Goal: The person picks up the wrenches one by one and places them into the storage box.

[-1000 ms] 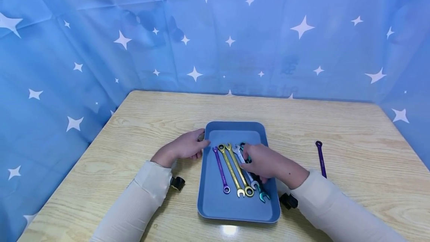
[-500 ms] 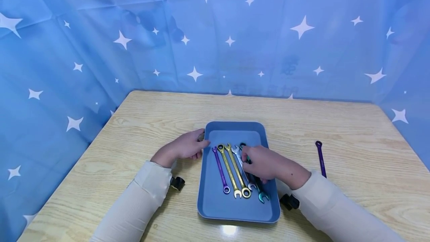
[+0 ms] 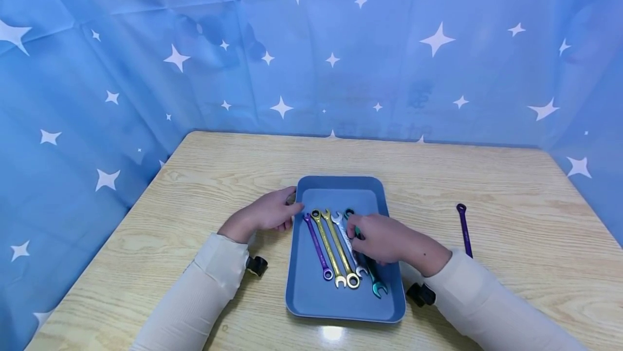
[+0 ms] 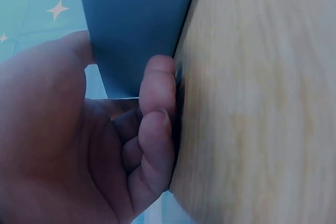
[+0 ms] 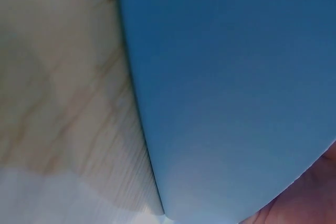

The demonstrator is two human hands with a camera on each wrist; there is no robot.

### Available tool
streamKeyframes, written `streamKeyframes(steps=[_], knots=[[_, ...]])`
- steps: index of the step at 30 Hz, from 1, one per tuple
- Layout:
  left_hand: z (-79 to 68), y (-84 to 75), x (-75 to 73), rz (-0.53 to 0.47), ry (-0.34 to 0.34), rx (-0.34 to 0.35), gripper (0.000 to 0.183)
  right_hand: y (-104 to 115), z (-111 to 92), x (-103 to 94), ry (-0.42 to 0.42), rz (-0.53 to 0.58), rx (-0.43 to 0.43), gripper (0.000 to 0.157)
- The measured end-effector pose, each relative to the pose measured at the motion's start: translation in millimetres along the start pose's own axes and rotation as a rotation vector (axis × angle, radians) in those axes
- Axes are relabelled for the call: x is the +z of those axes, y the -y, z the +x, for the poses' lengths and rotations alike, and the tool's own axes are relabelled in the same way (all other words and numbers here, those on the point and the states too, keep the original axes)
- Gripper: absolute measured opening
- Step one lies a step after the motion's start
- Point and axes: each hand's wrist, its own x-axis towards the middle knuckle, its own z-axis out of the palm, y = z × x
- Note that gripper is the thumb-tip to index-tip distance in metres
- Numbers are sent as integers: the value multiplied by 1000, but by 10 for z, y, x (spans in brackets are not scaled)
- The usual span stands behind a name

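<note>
A blue-grey tray (image 3: 346, 308) holds several combination wrenches lying side by side. At its left edge my left hand (image 3: 266, 213) grips the rim; the left wrist view has the thumb up at the edge and curled fingers (image 4: 157, 87) low against the outer wall. My right hand (image 3: 377, 237) is inside the tray, fingers bent round the middle of a green wrench (image 3: 378, 285) and partly hiding it. Left of that hand are a silver wrench (image 3: 346, 234), two gold wrenches (image 3: 327, 248) (image 3: 340, 245) and a purple wrench (image 3: 317, 245). In the right wrist view, the tray's wall hides most of the hand.
Another dark purple wrench (image 3: 464, 229) lies on the wooden table (image 3: 233, 161) to the right, its near end hidden by the right sleeve (image 3: 477, 291). A blue star-printed cloth (image 3: 311, 59) hangs behind the table.
The wrenches in the tray have shifted left, the silver and gold ones closing up towards the purple one. My right hand has edged slightly left; my left hand stays at the rim.
</note>
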Motion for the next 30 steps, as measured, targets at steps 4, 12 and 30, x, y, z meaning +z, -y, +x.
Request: streamKeyframes(steps=[4, 12, 30], knots=[[-7, -1, 4, 4, 1, 8, 58, -4, -13, -9, -17, 60, -36, 7], [-13, 8, 7, 19, 4, -3, 60, -78, -111, -33, -133, 189, -123, 9], [-18, 8, -3, 23, -4, 13, 61, -623, -676, -361, -403, 97, -24, 21]])
